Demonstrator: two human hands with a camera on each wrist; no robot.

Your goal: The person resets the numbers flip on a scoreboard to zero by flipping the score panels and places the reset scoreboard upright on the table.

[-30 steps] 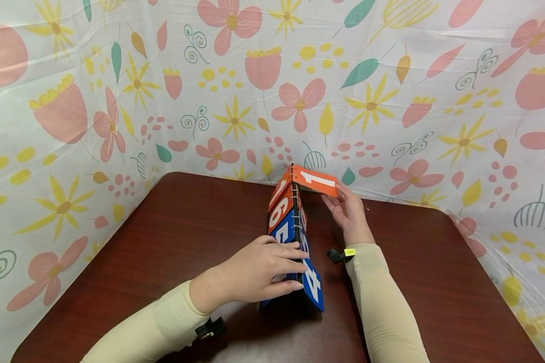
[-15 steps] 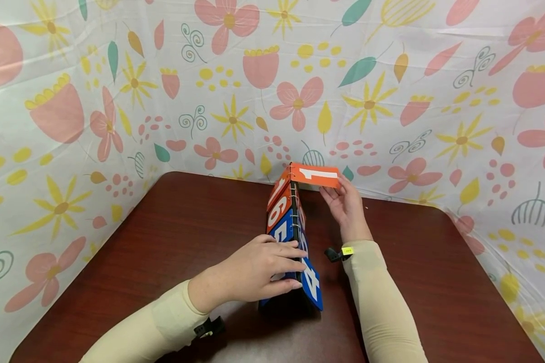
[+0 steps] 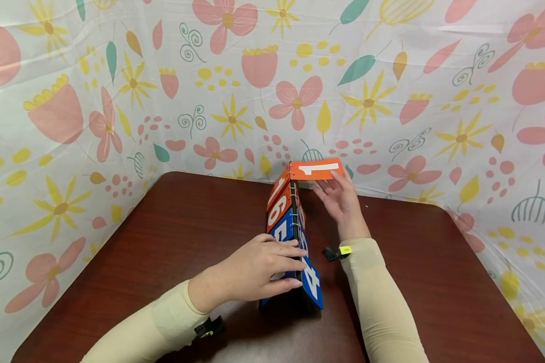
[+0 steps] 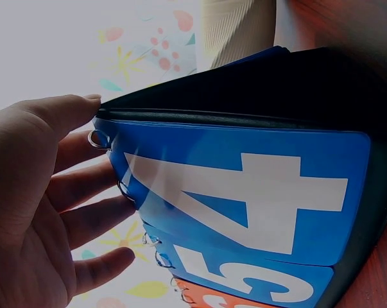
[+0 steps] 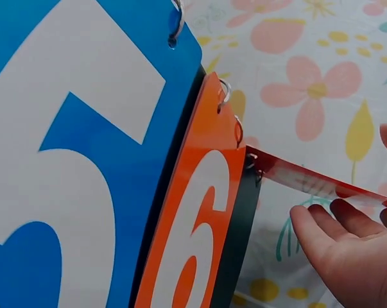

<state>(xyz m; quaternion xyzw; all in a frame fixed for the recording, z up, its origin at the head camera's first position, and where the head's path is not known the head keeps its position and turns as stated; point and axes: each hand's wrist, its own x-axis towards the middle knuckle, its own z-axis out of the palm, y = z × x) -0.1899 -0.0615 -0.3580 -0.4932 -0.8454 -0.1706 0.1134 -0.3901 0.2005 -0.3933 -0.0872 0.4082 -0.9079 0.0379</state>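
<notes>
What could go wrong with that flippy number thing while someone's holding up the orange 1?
The raised orange 1 card might slip, since the right hand seems to hold only its outer end. It might also bend or snag where metal rings join it to the ridge. And the flip scoreboard could slide or tip on the table if tugged: the left hand just rests over the ridge's near end.

A creased white cloth (image 3: 263,113) printed with pink and yellow flowers and teal leaves hangs behind and to the left of the dark reddish-brown, round-cornered counter (image 3: 200,217) before me.
</notes>
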